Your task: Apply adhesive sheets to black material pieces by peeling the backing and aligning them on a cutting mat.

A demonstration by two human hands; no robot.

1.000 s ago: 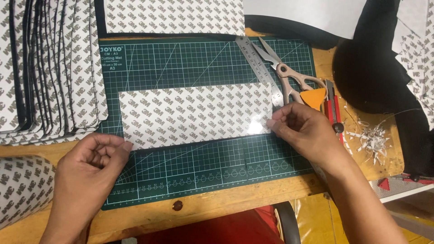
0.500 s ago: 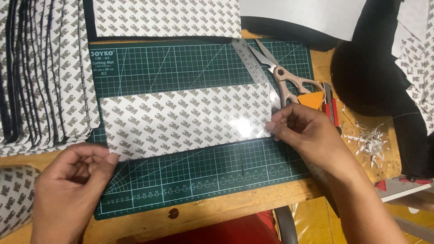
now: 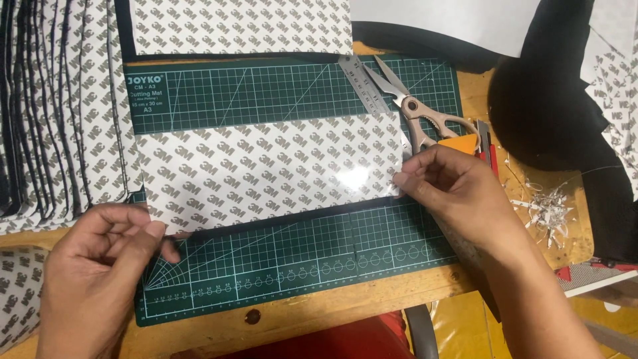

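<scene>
L hand pinches near-left corner of white patterned adhesive-backing sheet; R hand pinches its right edge. Sheet lies flat on green gridded cutting mat w/ scissors far right, on wooden counter.

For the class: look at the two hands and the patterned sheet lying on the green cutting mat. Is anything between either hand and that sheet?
Nothing visible. The left hand pinches the patterned sheet at its lower left corner, and the right hand grips its right edge. The scissors and ruler lie beyond that edge, on the cutting mat.
</scene>
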